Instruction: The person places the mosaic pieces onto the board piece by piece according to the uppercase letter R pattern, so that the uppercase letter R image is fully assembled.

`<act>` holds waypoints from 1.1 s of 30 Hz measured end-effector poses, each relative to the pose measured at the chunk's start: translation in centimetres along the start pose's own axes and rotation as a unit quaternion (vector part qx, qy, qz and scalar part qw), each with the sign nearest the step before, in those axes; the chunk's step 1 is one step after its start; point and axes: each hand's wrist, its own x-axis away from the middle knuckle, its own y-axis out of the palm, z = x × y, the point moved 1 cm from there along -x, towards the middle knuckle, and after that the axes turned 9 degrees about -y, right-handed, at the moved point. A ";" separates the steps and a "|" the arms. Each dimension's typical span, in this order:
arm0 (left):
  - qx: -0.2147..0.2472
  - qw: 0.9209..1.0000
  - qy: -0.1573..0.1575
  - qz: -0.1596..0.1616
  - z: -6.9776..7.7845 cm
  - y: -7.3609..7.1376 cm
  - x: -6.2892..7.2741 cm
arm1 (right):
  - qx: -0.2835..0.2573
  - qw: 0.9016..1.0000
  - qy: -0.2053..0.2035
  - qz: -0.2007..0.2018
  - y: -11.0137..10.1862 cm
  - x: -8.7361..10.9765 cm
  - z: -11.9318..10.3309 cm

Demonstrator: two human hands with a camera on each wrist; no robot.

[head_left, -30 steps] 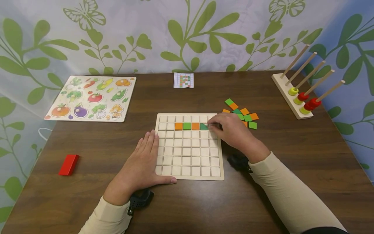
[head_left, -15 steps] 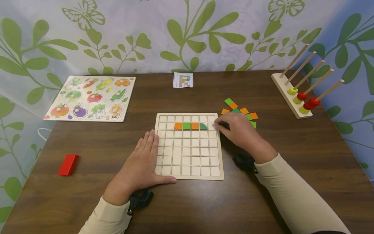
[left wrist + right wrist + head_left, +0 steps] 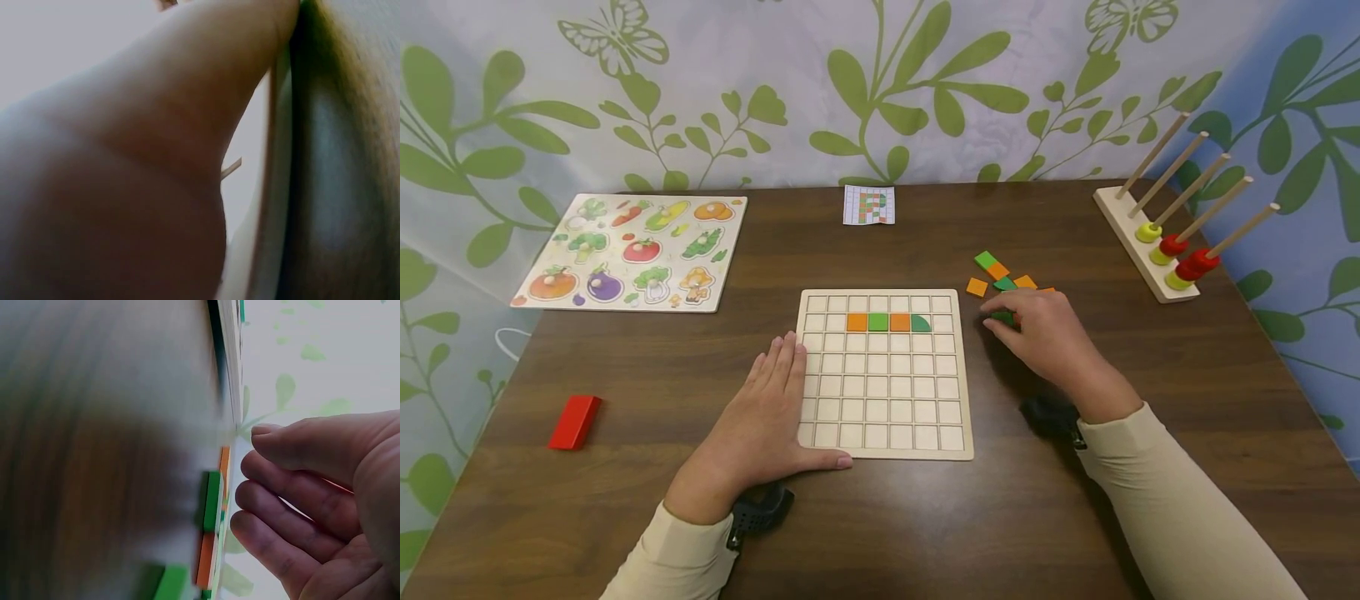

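A square wooden grid board (image 3: 880,387) lies in the middle of the table. In its second row sit two orange squares with a light green square (image 3: 877,322) between them, then a dark green quarter-round tile (image 3: 920,322). My left hand (image 3: 758,429) rests along the board's left side, fingers straight, thumb at the near edge. Right of the board, my right hand (image 3: 1047,337) hovers over the loose tiles (image 3: 976,287), partly hiding them. In the right wrist view its fingers are loosely bent, thumb apart, holding nothing; a green tile (image 3: 213,500) lies beside the fingertips.
A small pattern card (image 3: 868,205) lies at the back. On the left are a vegetable knob puzzle (image 3: 632,250) and a red block (image 3: 575,422). A peg stand (image 3: 1138,237) with red and yellow rings stands at the back right.
My right hand has withdrawn from beside the quarter-round tile, moving right to the loose tiles and leaving that tile in its cell. The left hand stays at the board.
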 end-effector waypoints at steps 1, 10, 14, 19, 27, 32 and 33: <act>0.000 1.000 -0.001 -0.001 0.0 0.0 0.0 | 0.002 1.000 0.006 0.000 -0.1 0.1 0.1; 0.003 1.000 -0.004 -0.006 -0.1 0.0 0.0 | 0.007 0.999 0.053 0.002 -1.1 1.4 1.1; 0.003 1.000 -0.006 -0.006 0.0 0.0 0.1 | 0.013 0.998 0.063 0.003 -1.7 1.9 1.4; 0.004 1.000 -0.006 -0.005 0.0 0.0 0.1 | 0.013 0.997 0.075 -0.004 -2.5 2.6 1.7; 0.005 1.000 -0.005 -0.001 0.0 0.0 0.1 | 0.008 0.996 0.085 -0.034 -3.2 4.2 1.9; 0.006 1.000 -0.003 -0.003 0.0 0.0 0.1 | 0.009 0.995 0.085 -0.043 -3.2 5.1 1.9; 0.006 1.000 -0.001 -0.003 0.0 0.0 0.0 | 0.007 0.995 0.085 -0.045 -3.1 5.3 1.9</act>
